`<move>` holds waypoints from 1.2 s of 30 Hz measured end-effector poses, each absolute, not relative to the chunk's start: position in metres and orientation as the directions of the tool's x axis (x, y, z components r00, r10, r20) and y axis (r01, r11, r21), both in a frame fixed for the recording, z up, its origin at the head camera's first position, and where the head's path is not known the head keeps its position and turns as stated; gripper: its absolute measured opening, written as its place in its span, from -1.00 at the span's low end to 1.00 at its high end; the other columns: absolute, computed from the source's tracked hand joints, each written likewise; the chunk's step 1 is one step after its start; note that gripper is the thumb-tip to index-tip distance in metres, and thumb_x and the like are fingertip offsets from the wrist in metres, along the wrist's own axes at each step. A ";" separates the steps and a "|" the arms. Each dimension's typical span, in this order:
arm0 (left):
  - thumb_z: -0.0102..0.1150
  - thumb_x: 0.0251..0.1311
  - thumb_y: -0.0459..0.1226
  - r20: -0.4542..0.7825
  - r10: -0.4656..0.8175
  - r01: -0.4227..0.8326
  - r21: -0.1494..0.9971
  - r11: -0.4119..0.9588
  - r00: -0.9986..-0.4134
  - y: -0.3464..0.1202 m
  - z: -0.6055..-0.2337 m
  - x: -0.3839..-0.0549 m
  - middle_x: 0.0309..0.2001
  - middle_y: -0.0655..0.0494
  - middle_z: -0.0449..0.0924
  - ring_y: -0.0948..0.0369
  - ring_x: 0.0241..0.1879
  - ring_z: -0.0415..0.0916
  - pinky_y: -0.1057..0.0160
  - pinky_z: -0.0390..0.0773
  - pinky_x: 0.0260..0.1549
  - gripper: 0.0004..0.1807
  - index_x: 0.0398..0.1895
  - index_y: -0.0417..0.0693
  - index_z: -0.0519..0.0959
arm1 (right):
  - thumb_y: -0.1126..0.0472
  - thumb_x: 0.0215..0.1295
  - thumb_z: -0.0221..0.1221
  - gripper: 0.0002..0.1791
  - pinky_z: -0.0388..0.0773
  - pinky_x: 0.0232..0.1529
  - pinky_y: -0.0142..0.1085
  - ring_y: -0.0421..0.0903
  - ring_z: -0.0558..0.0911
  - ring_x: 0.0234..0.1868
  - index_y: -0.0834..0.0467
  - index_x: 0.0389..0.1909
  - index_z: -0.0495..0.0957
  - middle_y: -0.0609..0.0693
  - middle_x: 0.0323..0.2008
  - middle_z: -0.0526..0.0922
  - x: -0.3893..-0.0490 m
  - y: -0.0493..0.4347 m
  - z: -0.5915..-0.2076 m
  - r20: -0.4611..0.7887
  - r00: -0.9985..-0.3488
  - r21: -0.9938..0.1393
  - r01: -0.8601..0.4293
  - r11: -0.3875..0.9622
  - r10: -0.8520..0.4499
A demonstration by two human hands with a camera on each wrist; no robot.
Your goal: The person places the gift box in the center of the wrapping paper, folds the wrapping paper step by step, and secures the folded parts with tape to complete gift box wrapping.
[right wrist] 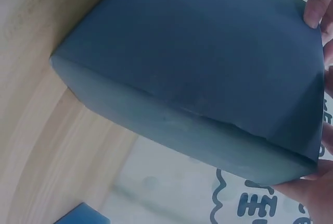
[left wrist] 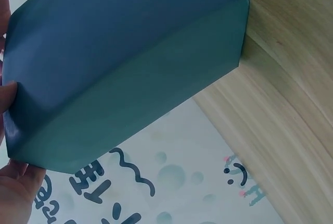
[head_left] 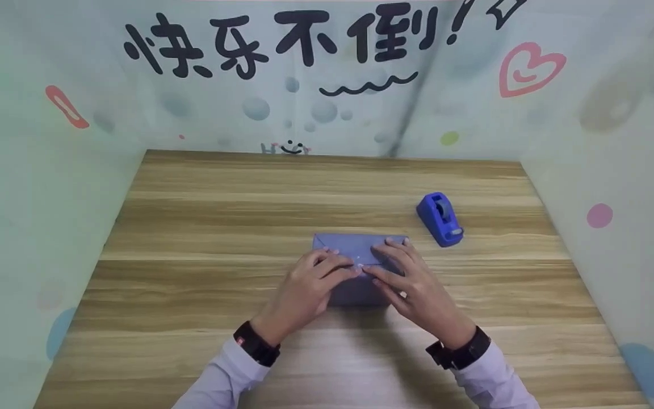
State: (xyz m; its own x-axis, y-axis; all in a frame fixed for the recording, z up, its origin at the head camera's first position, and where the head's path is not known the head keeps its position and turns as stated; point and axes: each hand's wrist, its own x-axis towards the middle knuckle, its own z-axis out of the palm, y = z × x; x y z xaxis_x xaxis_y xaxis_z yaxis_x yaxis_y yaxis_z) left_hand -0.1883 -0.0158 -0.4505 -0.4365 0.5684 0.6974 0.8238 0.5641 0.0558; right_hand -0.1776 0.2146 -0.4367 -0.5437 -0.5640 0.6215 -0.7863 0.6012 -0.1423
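A box wrapped in blue-grey paper stands on the table between both hands, its folded paper end facing up. My left hand lies over the upper left of the box, fingertips pressing near the seam in the middle. From the other side my right hand spreads its fingers over the flap, its index fingertip close to the left one. Small shiny spots show at the seam between the fingertips. In the left wrist view the smooth long faces of the box show, with fingers at the edge; the right wrist view shows similar faces.
A blue tape dispenser stands on the wood-grain table, behind and to the right of the box. A printed backdrop with black characters encloses the table at the back and both sides.
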 end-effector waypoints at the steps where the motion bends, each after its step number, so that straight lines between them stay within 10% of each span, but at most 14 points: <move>1: 0.13 -0.01 -0.51 0.691 0.571 0.821 0.057 0.568 -0.443 -0.016 -0.450 -0.188 -0.01 0.15 0.57 0.09 0.01 0.49 0.17 0.43 0.14 -0.60 -0.09 0.03 0.59 | 0.32 0.07 0.30 -0.65 0.23 0.23 0.19 0.21 0.43 0.19 0.11 -0.07 0.63 0.15 0.08 0.52 -0.178 0.215 -0.437 0.628 -0.545 -0.156 -0.787 0.596 -0.555; 18: 0.08 0.14 -0.48 0.676 0.524 0.805 0.177 0.566 -0.517 -0.015 -0.455 -0.188 0.12 0.18 0.51 0.10 0.10 0.44 0.12 0.38 0.19 -0.55 0.13 -0.05 0.41 | 0.22 -0.01 0.38 -0.65 0.20 0.28 -0.02 0.22 0.31 0.26 0.15 -0.17 0.54 0.23 0.24 0.37 -0.191 0.220 -0.446 0.614 -0.646 -0.337 -0.735 0.589 -0.454; 24: 0.11 0.20 -0.39 0.652 0.412 0.763 0.457 0.456 -0.637 -0.021 -0.458 -0.189 0.31 0.03 0.28 0.15 0.30 0.25 0.22 0.22 0.31 -0.50 0.21 -0.13 0.26 | -0.05 -0.05 0.38 -0.20 0.20 0.17 0.19 0.23 0.26 0.28 -0.08 0.28 0.33 0.21 0.33 0.25 -0.205 0.224 -0.435 0.433 -0.748 -0.296 -0.646 0.703 -0.504; 36: 0.21 0.15 -0.12 0.276 0.241 0.361 0.797 0.484 -0.931 -0.036 -0.479 -0.184 0.42 -0.16 -0.01 -0.03 0.41 -0.02 -0.02 0.05 0.36 -0.08 0.42 -0.20 -0.10 | 0.02 0.02 0.34 -0.43 0.29 0.11 0.00 0.08 0.26 0.17 -0.19 0.14 0.50 0.12 0.24 0.34 -0.207 0.228 -0.436 0.425 -0.780 -0.504 -0.625 0.597 -0.459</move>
State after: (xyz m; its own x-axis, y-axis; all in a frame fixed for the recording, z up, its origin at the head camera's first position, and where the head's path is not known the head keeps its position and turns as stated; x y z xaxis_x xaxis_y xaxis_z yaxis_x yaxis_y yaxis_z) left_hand -0.1845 -0.0364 -0.4793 -0.9306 0.2408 0.2758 0.3614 0.4843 0.7968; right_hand -0.2069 0.2278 -0.4362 -0.7805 -0.4585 0.4249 -0.6248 0.5966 -0.5037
